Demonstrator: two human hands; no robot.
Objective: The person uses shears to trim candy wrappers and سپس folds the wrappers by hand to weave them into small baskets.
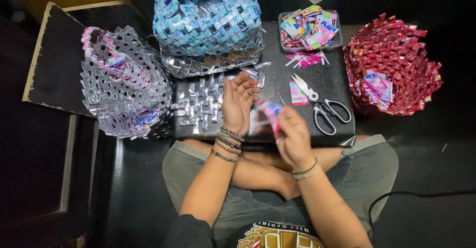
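Presently the right hand (pixel 292 138) pinches a pink-and-white wrapper strip (pixel 270 113) between closed fingers, while the left hand (pixel 237 103), fingers extended and loosely spread, steadies its other end; the strip is blurred, so the fold cannot be judged. Both hands work above a black board (pixel 337 87). On the board, left of the hands, lies a partly woven silver mat (pixel 203 104); right of them, scissors (pixel 320 107). At its far edge sits a tray of cut wrappers (pixel 310 27). Around the board stand three woven baskets, apparently finished: silver (pixel 124 87), blue (pixel 206 17), red (pixel 391 64). The mat appears incomplete.
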